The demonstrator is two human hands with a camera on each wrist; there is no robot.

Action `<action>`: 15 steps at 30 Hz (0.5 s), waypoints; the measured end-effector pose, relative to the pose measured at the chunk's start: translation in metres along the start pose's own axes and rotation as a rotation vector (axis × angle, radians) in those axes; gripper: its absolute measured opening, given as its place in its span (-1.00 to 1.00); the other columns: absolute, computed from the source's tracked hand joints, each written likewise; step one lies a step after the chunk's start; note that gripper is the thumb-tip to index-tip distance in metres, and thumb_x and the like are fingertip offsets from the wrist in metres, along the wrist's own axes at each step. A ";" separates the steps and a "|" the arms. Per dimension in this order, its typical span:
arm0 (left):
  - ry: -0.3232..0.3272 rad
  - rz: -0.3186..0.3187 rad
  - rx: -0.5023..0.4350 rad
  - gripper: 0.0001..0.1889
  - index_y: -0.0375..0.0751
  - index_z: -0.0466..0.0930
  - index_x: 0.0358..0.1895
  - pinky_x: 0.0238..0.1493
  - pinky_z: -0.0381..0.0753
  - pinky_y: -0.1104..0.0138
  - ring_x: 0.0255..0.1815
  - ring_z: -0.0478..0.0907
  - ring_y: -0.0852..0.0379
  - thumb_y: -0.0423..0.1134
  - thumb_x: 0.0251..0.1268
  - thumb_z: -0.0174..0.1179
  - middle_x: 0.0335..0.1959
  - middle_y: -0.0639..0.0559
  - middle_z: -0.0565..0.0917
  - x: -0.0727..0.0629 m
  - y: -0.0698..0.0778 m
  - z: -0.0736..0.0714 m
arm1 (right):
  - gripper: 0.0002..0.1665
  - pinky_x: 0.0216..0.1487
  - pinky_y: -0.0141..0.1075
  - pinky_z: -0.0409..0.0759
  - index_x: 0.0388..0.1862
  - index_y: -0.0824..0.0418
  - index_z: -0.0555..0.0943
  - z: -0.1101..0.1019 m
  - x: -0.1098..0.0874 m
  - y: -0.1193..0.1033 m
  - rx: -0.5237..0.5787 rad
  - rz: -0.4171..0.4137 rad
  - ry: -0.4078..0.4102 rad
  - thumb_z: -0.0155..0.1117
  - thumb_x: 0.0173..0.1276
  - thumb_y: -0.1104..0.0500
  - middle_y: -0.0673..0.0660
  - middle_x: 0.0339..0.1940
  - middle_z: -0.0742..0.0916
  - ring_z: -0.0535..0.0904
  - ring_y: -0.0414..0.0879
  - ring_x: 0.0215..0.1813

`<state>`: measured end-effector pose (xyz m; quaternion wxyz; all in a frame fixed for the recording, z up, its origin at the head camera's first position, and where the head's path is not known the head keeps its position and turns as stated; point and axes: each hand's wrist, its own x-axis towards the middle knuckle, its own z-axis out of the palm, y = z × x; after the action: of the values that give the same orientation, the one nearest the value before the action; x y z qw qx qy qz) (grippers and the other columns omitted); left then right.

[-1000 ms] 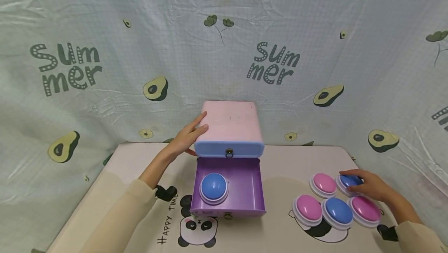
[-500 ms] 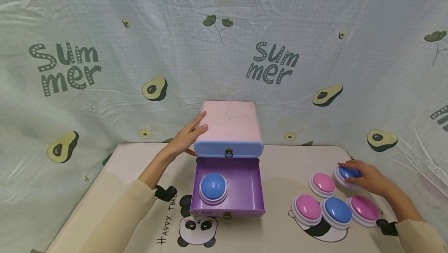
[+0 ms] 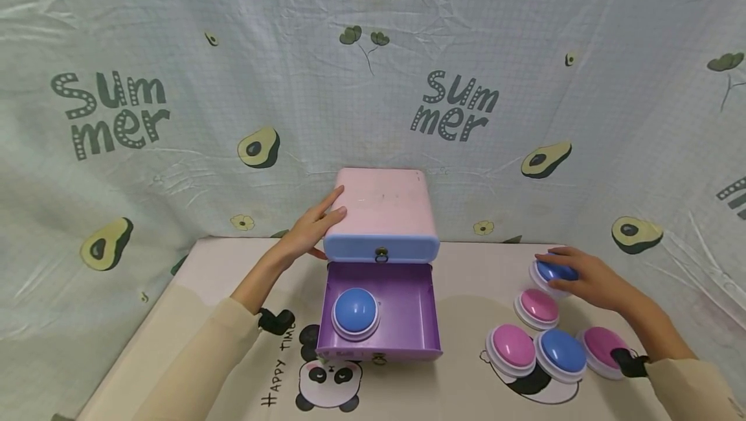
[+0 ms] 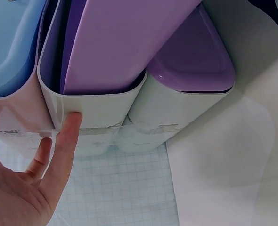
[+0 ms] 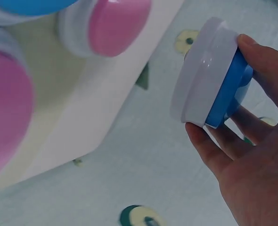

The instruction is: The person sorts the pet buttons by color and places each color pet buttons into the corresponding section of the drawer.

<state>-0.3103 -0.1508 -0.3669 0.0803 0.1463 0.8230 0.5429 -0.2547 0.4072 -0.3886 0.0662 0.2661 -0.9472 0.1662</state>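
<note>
My right hand (image 3: pixel 591 278) grips a blue buzzer button (image 5: pixel 202 75) with a white base, fingers and thumb around its edge. In the right wrist view it is held tilted, off the table. With fingers outstretched, my left hand (image 3: pixel 305 233) rests against the left side of a small drawer cabinet (image 3: pixel 384 201) with a pink top. The left wrist view shows the fingertips on its pale side wall. The purple lower drawer (image 3: pixel 408 317) is pulled out and another blue button (image 3: pixel 355 309) sits in its left half. Above it, the blue-fronted drawer (image 3: pixel 350 249) is closed.
On the table's right side stand a pink button (image 3: pixel 539 306), a second pink one (image 3: pixel 514 346), a blue one (image 3: pixel 562 351) and a third pink one (image 3: pixel 603 346), partly behind my wrist strap. A printed curtain (image 3: pixel 326 84) hangs behind the table (image 3: pixel 466 382).
My right hand has lifted the blue button from its place among the others and carried it left and away from me. The left hand has stayed on the cabinet.
</note>
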 end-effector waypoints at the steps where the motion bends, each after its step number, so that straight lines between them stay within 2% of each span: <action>1: -0.001 -0.001 -0.001 -0.30 0.63 -0.08 0.63 -0.25 0.80 -0.13 0.39 0.47 -0.44 0.32 0.53 -0.02 0.57 -0.31 0.29 0.000 0.000 0.000 | -0.41 0.08 0.41 0.60 0.29 0.35 0.61 -0.001 0.003 -0.005 -0.002 -0.009 -0.004 0.48 0.31 0.19 0.54 0.25 0.61 0.56 0.54 0.21; 10: 0.002 -0.006 -0.003 -0.30 0.63 -0.08 0.63 -0.17 0.76 -0.23 0.38 0.48 -0.45 0.32 0.53 -0.02 0.58 -0.30 0.27 0.000 -0.001 0.001 | -0.41 0.14 0.36 0.61 0.32 0.29 0.61 -0.008 0.026 -0.047 -0.035 -0.099 -0.016 0.47 0.33 0.18 0.48 0.28 0.61 0.56 0.48 0.25; 15: -0.001 -0.004 -0.008 -0.30 0.63 -0.08 0.63 -0.17 0.75 -0.24 0.37 0.48 -0.44 0.31 0.53 -0.02 0.56 -0.31 0.29 0.000 0.000 0.001 | -0.41 0.14 0.33 0.64 0.35 0.23 0.61 -0.010 0.034 -0.067 -0.071 -0.121 -0.031 0.45 0.36 0.15 0.44 0.31 0.61 0.57 0.44 0.28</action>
<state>-0.3102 -0.1499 -0.3673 0.0822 0.1446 0.8211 0.5461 -0.2484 0.3409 -0.3529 0.0708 0.3230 -0.9356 0.1240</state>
